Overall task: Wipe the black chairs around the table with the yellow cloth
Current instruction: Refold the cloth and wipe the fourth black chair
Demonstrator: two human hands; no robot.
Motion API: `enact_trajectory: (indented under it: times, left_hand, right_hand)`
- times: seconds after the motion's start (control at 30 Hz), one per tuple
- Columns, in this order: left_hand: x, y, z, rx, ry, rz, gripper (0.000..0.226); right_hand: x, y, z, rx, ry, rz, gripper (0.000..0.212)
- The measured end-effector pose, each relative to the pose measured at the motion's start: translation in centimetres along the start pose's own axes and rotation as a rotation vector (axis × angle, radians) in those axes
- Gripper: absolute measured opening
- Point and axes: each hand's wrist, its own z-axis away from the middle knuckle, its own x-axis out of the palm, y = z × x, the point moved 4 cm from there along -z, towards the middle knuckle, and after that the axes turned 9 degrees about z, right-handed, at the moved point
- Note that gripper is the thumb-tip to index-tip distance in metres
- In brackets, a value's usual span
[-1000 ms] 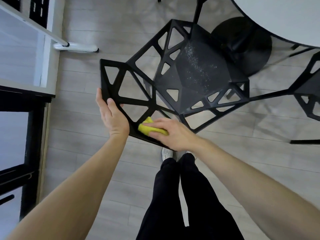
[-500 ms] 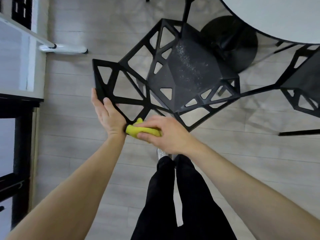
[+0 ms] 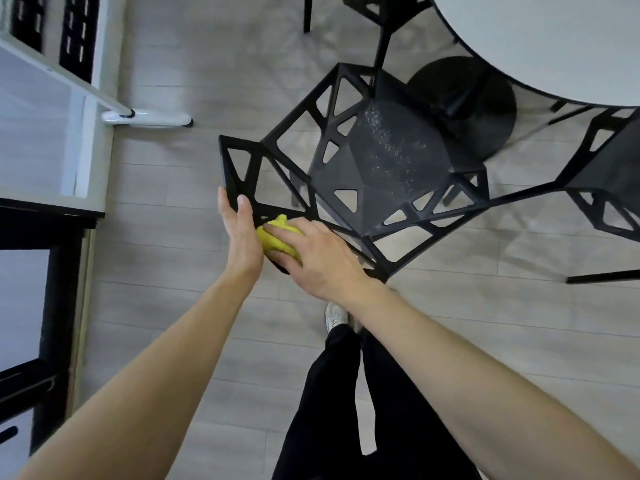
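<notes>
A black chair (image 3: 388, 161) with triangular cut-outs stands below me, its seat dusty and its backrest frame nearest to me. My left hand (image 3: 240, 233) grips the top edge of that backrest at its left end. My right hand (image 3: 318, 254) presses a bunched yellow cloth (image 3: 277, 237) against the backrest rim, right beside my left palm. A second black chair (image 3: 609, 188) is at the right edge, and part of a third (image 3: 381, 12) shows at the top.
A round white table (image 3: 536, 46) with a black disc base (image 3: 464, 105) fills the upper right. A white stand with a foot (image 3: 149, 118) and dark shelving (image 3: 34, 306) line the left. My legs and a white shoe (image 3: 336, 315) are on the grey plank floor.
My right hand slid the yellow cloth leftward along the backrest rim until it reached my left palm. My left hand kept its grip on the chair.
</notes>
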Motion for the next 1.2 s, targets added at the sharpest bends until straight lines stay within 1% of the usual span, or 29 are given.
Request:
enact_trajectory:
  times: [0.1, 0.17, 0.2, 0.27, 0.33, 0.37, 0.43, 0.47, 0.53, 0.57, 0.63, 0.67, 0.73, 0.77, 0.8, 0.83, 0.87, 0.93, 1.0, 1.03, 1.07, 1.1, 1.13, 1.2]
  left_hand:
    - [0.4, 0.8, 0.6, -0.021, -0.037, 0.015, 0.067]
    - [0.6, 1.0, 0.9, -0.031, -0.050, 0.010, 0.066]
    - [0.5, 1.1, 1.0, -0.041, -0.040, 0.011, 0.066]
    - [0.3, 1.3, 0.9, -0.063, -0.039, 0.011, 0.067]
    - [-0.2, 1.2, 0.7, -0.132, -0.043, 0.055, 0.078]
    - [-0.4, 1.1, 0.4, -0.150, -0.049, 0.084, 0.082]
    - [-0.1, 1.3, 0.3, -0.121, -0.029, 0.108, 0.069]
    - [0.2, 1.7, 0.6, -0.116, -0.011, 0.123, 0.064]
    - [0.4, 2.1, 1.0, -0.101, -0.017, 0.123, 0.064]
    - [0.2, 1.9, 0.9, -0.102, -0.036, 0.120, 0.068]
    - [-0.2, 1.5, 0.9, -0.130, -0.059, 0.139, 0.070]
    - [-0.6, 1.4, 1.2, -0.145, -0.012, 0.170, 0.064]
    - [-1.1, 1.6, 2.5, -0.114, 0.123, 0.186, 0.051]
    - [-1.4, 1.7, 3.3, -0.103, 0.206, 0.172, 0.044]
    - [-1.7, 1.6, 4.5, -0.118, 0.285, 0.189, 0.038]
    - [-2.0, 1.0, 5.7, -0.147, 0.330, 0.218, 0.036]
    - [-2.1, 0.4, 7.1, -0.175, 0.336, 0.221, 0.038]
    - [-1.7, -0.2, 9.5, -0.229, 0.303, 0.253, 0.045]
    - [-1.0, -0.5, 11.1, -0.267, 0.286, 0.323, 0.046]
    - [-0.7, -0.6, 11.6, -0.292, 0.298, 0.379, 0.047]
    - [-0.5, -0.9, 12.1, -0.319, 0.330, 0.440, 0.049]
    - [-0.5, -1.0, 12.4, -0.342, 0.369, 0.494, 0.051]
    - [-0.4, -1.1, 12.5, -0.347, 0.393, 0.515, 0.053]
    - [-0.2, -0.6, 12.5, -0.332, 0.388, 0.508, 0.057]
  right_hand:
    - [-0.1, 3.9, 6.9, -0.044, -0.006, -0.017, 0.053]
    - [-0.2, 6.0, 10.1, 0.009, -0.016, -0.031, 0.052]
    - [-0.3, 5.8, 9.1, 0.025, -0.006, -0.019, 0.052]
    - [0.1, 3.0, 3.9, 0.002, 0.025, -0.008, 0.049]
    - [0.3, -0.8, -0.3, -0.035, 0.051, -0.034, 0.047]
    - [0.5, -1.3, -0.6, -0.066, 0.069, -0.071, 0.046]
    - [0.4, 0.8, 2.1, -0.123, 0.076, -0.091, 0.049]
    - [0.1, 2.8, 4.3, -0.125, 0.048, -0.077, 0.050]
    - [-1.1, 5.8, 7.4, -0.051, -0.058, -0.104, 0.052]
    - [-1.6, 6.8, 7.0, 0.003, -0.090, -0.126, 0.054]
    - [-2.9, 6.8, 3.2, 0.119, -0.088, -0.257, 0.056]
    - [-3.7, 6.1, 0.4, 0.134, -0.043, -0.341, 0.052]
    - [-4.5, 4.1, -6.0, 0.092, 0.011, -0.449, 0.047]
    - [-4.7, 2.7, -8.9, 0.062, -0.016, -0.492, 0.049]
    - [-4.5, 1.4, -10.9, 0.011, -0.060, -0.484, 0.054]
    - [-4.1, 0.3, -11.8, -0.062, -0.095, -0.430, 0.061]
    - [-3.5, -0.4, -11.6, -0.147, -0.116, -0.363, 0.064]
    - [-2.3, -0.5, -8.2, -0.286, -0.120, -0.296, 0.064]
    - [-1.8, 0.7, -2.6, -0.415, -0.095, -0.307, 0.061]
    - [-1.7, 1.4, -0.5, -0.450, -0.117, -0.335, 0.060]
    - [-1.5, 2.1, -0.1, -0.474, -0.137, -0.348, 0.059]
    - [-1.6, 2.1, -1.2, -0.458, -0.147, -0.347, 0.058]
    - [-1.5, 1.5, -3.7, -0.432, -0.114, -0.332, 0.057]
    - [-1.7, -1.1, -9.6, -0.341, -0.025, -0.326, 0.053]
